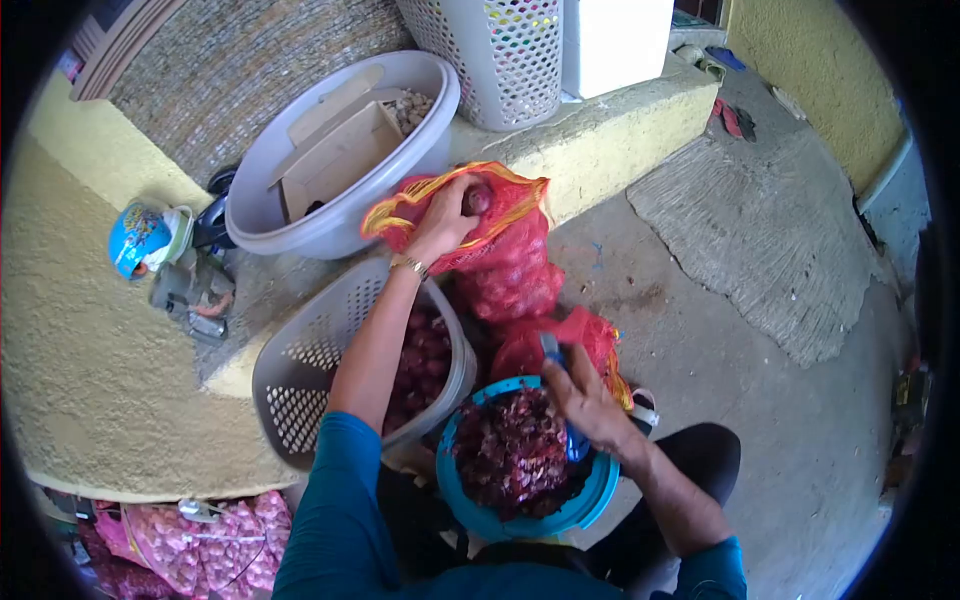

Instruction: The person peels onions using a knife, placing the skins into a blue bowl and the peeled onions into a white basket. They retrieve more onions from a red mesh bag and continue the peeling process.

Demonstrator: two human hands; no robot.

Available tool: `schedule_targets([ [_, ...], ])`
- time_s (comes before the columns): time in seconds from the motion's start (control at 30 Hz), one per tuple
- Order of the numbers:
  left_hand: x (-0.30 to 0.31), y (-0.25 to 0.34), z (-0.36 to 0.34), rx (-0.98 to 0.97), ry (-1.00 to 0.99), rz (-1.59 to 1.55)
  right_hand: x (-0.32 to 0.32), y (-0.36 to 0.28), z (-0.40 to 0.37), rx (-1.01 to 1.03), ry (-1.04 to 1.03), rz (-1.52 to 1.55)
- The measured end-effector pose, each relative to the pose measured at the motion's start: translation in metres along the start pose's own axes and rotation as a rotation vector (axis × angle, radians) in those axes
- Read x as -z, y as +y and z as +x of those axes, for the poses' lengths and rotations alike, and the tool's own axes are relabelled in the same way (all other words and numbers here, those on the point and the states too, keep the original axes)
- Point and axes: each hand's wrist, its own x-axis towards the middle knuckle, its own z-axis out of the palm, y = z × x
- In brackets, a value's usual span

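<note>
My left hand (447,220) is closed around a red onion (477,199) at the mouth of a red mesh bag (510,275) with yellow edging, full of onions. My right hand (596,408) is closed on a small tool with a short grey blade-like end (550,346), probably a knife; motion blurs it. This hand is above the right side of a turquoise tub (600,497) heaped with dark onion skins (510,450). Something blue (577,443) shows in the tub below the hand. A grey plastic basket (290,375) holding red onions (425,360) stands beneath my left forearm.
A second red mesh bag (590,335) lies behind the tub. On the ledge sit a large pale basin (245,225) with a wooden box in it and a tall perforated basket (525,70). Sacks of pinkish bulbs (225,545) lie at lower left. Slippers (735,120) rest at upper right.
</note>
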Motion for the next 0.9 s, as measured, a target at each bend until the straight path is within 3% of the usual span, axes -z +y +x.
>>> schedule_targets([
  [0.07,0.017,0.043,-0.042,-0.036,0.01,0.007,-0.002,-0.001,0.0,-0.007,0.023,0.315],
  [0.13,0.022,0.082,-0.082,-0.075,0.018,0.004,0.009,-0.026,-0.009,0.075,-0.007,0.364],
  [0.2,0.023,0.113,-0.125,0.169,0.157,-0.478,0.017,-0.04,-0.016,0.201,-0.074,0.434],
  [0.23,0.021,0.126,-0.145,0.129,0.228,-0.563,0.017,-0.045,-0.017,0.245,-0.074,0.419],
  [0.33,0.007,0.143,-0.198,0.17,0.122,-0.8,0.017,-0.044,-0.018,0.3,-0.089,0.321],
  [0.37,0.002,0.16,-0.214,0.296,0.102,-1.155,0.016,-0.039,-0.017,0.333,-0.098,0.238],
  [0.4,-0.01,0.161,-0.222,0.304,0.106,-1.163,0.013,-0.035,-0.015,0.323,-0.102,0.233],
  [0.5,-0.064,0.119,-0.245,0.304,0.097,-1.781,-0.001,-0.026,-0.013,0.532,0.062,0.077],
  [0.6,-0.083,0.124,-0.238,0.279,0.272,-1.903,0.004,-0.035,-0.019,0.387,0.042,-0.077],
  [0.67,-0.085,0.126,-0.231,0.296,0.338,-1.991,0.005,-0.035,-0.018,0.427,0.042,-0.239],
  [0.73,-0.078,0.133,-0.227,0.475,0.399,-1.925,0.002,-0.033,-0.016,0.459,0.036,-0.397],
  [0.8,-0.083,0.126,-0.227,0.487,0.377,-1.97,-0.008,-0.031,-0.016,0.684,0.165,-0.544],
  [0.9,-0.086,0.125,-0.227,0.421,0.32,-2.004,-0.012,-0.029,-0.004,0.585,0.084,-0.589],
])
